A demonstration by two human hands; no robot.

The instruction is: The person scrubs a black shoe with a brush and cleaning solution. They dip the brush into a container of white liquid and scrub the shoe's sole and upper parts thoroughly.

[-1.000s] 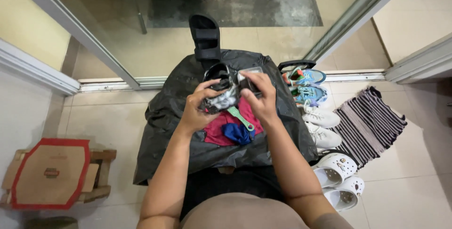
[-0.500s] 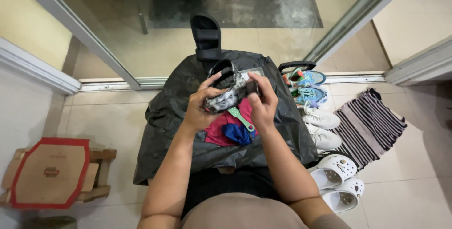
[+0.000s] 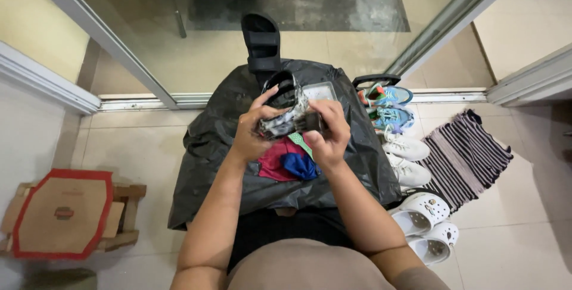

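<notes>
Tiled floor, black bag (image 3: 214,147) — both hands (image 3: 289,129) grip a patterned cloth (image 3: 285,118).

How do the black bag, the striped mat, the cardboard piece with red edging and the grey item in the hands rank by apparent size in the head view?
1. black bag, clearly largest.
2. cardboard piece and striped mat: too alike to rank.
3. grey item, held by left hand and right hand; smallest, though nearest the camera.

Looking like a home entryway: shoes (image 3: 405,147) & clogs (image 3: 420,212) sitting by glass sliding door (image 3: 286,4), striped mat (image 3: 468,156) lying on tile floor (image 3: 143,141).
</notes>
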